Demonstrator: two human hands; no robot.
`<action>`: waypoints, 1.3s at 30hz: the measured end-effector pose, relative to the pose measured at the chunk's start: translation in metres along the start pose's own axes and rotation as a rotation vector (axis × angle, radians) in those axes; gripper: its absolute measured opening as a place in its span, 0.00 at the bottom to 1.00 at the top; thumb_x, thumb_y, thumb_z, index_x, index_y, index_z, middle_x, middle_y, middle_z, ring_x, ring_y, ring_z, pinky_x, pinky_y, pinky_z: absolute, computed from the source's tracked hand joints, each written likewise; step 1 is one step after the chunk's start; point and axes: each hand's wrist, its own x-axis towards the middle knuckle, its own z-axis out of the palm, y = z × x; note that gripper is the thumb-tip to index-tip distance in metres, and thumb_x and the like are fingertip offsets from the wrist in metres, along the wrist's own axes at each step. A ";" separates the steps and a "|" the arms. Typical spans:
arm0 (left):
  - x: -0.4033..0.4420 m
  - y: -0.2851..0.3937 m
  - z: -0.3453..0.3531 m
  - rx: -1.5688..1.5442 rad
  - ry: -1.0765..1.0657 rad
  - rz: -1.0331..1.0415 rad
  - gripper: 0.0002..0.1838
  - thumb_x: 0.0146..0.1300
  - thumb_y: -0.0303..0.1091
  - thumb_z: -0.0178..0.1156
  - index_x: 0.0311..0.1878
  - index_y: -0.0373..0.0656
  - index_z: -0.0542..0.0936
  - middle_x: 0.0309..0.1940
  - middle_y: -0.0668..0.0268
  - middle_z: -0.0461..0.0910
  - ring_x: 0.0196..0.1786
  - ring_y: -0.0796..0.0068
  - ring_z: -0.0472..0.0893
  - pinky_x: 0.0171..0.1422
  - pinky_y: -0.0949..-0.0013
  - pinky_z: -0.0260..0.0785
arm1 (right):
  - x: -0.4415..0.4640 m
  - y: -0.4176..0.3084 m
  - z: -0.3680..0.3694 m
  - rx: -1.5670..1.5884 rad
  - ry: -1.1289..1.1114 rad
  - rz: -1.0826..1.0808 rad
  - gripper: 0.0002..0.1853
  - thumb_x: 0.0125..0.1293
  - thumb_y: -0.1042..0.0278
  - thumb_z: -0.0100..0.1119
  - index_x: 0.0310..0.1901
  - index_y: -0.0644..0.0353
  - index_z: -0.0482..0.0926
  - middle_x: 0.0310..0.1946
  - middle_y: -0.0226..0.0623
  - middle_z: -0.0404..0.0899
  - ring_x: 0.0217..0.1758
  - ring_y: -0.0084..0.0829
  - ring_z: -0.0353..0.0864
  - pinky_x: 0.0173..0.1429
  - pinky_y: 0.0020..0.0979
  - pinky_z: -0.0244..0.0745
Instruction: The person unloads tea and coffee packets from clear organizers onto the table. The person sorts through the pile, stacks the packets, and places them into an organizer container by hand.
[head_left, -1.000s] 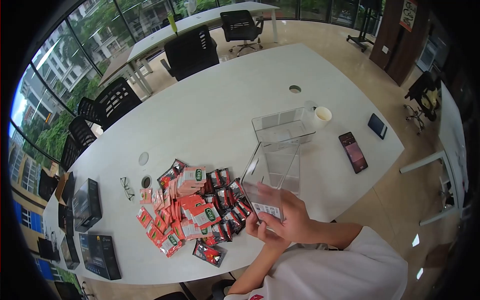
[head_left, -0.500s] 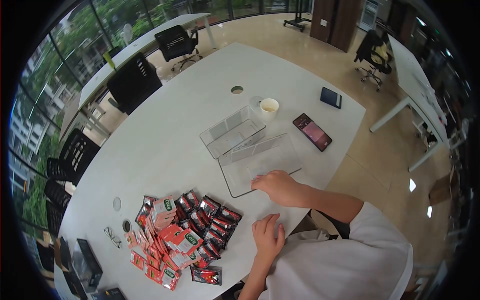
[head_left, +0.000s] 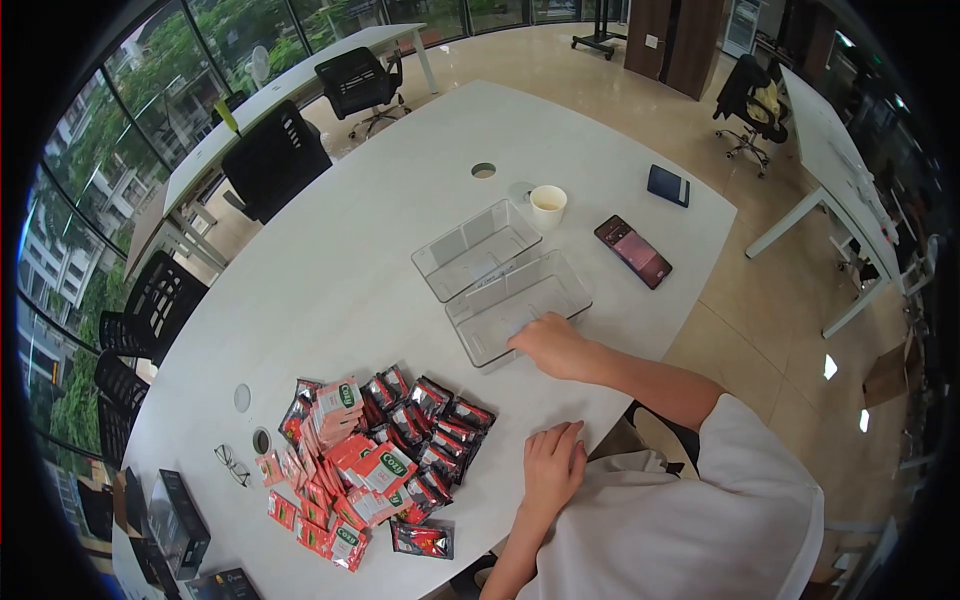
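The right hand point(head_left: 552, 347) is at the near right side of the nearer clear plastic bin point(head_left: 520, 312), fingers curled down at its rim; whether they grip the wall or only touch it cannot be told, since the back of the hand covers the fingertips. The left hand point(head_left: 555, 465) rests by the near edge of the counter point(head_left: 340, 270), loosely open with fingers slightly bent, and nothing shows in it; its palm is out of sight.

The nearer bin stands on the counter right of centre, just beside a second clear plastic bin point(head_left: 465, 262) on its far left side. Their transparent walls make the meeting edges hard to separate.

To the left of the hands lies a heap of red-and-white Cozy sachets point(head_left: 385, 468) against black-and-red sachets point(head_left: 430, 397), overlapping so that many are partly covered. One dark sachet point(head_left: 422, 540) lies at the near side of the heap.

Beyond the bins are a paper cup point(head_left: 548, 207), a smartphone point(head_left: 633, 252) and a dark blue flat item too small to identify. Eyeglasses point(head_left: 232, 465) lie left of the heap; black boxes point(head_left: 180, 525) at the near left are partly cut off.
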 end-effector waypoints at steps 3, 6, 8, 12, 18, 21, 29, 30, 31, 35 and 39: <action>-0.007 -0.001 -0.004 -0.013 -0.001 0.004 0.18 0.57 0.25 0.65 0.53 0.41 0.82 0.46 0.60 0.82 0.46 0.57 0.81 0.54 0.57 0.69 | 0.004 0.005 0.000 -0.014 -0.020 0.036 0.15 0.56 0.80 0.59 0.44 0.56 0.86 0.34 0.44 0.86 0.44 0.47 0.86 0.51 0.48 0.74; -0.014 -0.001 -0.009 -0.021 0.006 -0.007 0.19 0.58 0.26 0.65 0.54 0.41 0.82 0.46 0.60 0.82 0.46 0.59 0.81 0.55 0.57 0.69 | 0.006 0.003 -0.006 -0.052 -0.053 0.044 0.16 0.57 0.80 0.59 0.46 0.56 0.85 0.43 0.41 0.86 0.54 0.44 0.83 0.56 0.47 0.72; -0.016 -0.001 -0.012 -0.023 0.017 -0.025 0.18 0.58 0.26 0.65 0.54 0.41 0.82 0.46 0.60 0.82 0.46 0.59 0.81 0.55 0.57 0.69 | 0.001 0.009 -0.011 -0.076 0.019 0.002 0.17 0.58 0.78 0.61 0.49 0.57 0.84 0.51 0.41 0.84 0.61 0.42 0.79 0.61 0.46 0.71; -0.020 -0.001 -0.014 -0.024 0.056 -0.068 0.18 0.58 0.25 0.64 0.53 0.41 0.82 0.46 0.60 0.83 0.46 0.58 0.81 0.55 0.57 0.69 | -0.018 0.037 -0.056 0.150 0.220 -0.027 0.22 0.56 0.74 0.69 0.55 0.60 0.81 0.59 0.44 0.78 0.67 0.44 0.73 0.69 0.46 0.68; -0.020 -0.002 -0.010 -0.020 0.072 -0.125 0.17 0.59 0.25 0.63 0.53 0.41 0.82 0.45 0.60 0.83 0.45 0.57 0.81 0.54 0.57 0.70 | -0.060 0.152 -0.056 -0.177 0.541 0.465 0.41 0.51 0.62 0.77 0.68 0.58 0.71 0.66 0.48 0.72 0.68 0.52 0.71 0.72 0.47 0.67; -0.019 -0.003 -0.008 -0.002 0.087 -0.135 0.17 0.59 0.25 0.63 0.53 0.41 0.83 0.45 0.59 0.83 0.45 0.57 0.81 0.53 0.57 0.70 | -0.081 0.202 -0.031 -0.190 0.457 0.684 0.49 0.48 0.56 0.80 0.72 0.57 0.66 0.68 0.49 0.69 0.67 0.55 0.71 0.71 0.49 0.68; -0.014 0.003 -0.005 0.052 0.088 -0.217 0.16 0.57 0.22 0.63 0.50 0.41 0.83 0.43 0.60 0.84 0.44 0.57 0.82 0.52 0.58 0.72 | -0.086 0.222 -0.020 0.009 0.452 0.668 0.49 0.47 0.58 0.80 0.72 0.57 0.66 0.61 0.49 0.77 0.66 0.53 0.72 0.70 0.48 0.69; -0.013 0.003 -0.005 0.059 0.089 -0.219 0.16 0.57 0.22 0.63 0.50 0.41 0.83 0.43 0.60 0.84 0.44 0.58 0.82 0.52 0.58 0.72 | -0.084 0.224 -0.021 0.004 0.444 0.652 0.49 0.47 0.59 0.80 0.72 0.57 0.66 0.60 0.49 0.77 0.66 0.53 0.72 0.70 0.48 0.69; -0.013 0.003 -0.004 0.067 0.096 -0.225 0.16 0.57 0.22 0.63 0.50 0.41 0.83 0.43 0.60 0.84 0.44 0.58 0.82 0.52 0.58 0.72 | -0.083 0.225 -0.022 0.009 0.443 0.646 0.49 0.47 0.59 0.79 0.72 0.57 0.66 0.61 0.49 0.77 0.66 0.53 0.72 0.70 0.48 0.69; -0.011 0.002 -0.005 0.072 0.105 -0.224 0.16 0.57 0.23 0.63 0.51 0.41 0.83 0.43 0.60 0.84 0.44 0.58 0.82 0.51 0.58 0.71 | -0.083 0.226 -0.023 0.091 0.422 0.642 0.51 0.47 0.60 0.79 0.74 0.56 0.63 0.62 0.50 0.76 0.66 0.53 0.72 0.70 0.48 0.69; -0.009 0.002 -0.005 0.084 0.091 -0.215 0.16 0.58 0.24 0.64 0.51 0.41 0.83 0.44 0.60 0.84 0.44 0.59 0.81 0.51 0.58 0.71 | -0.082 0.243 -0.024 0.015 0.341 0.615 0.54 0.45 0.63 0.80 0.75 0.55 0.60 0.63 0.52 0.74 0.66 0.54 0.71 0.70 0.48 0.69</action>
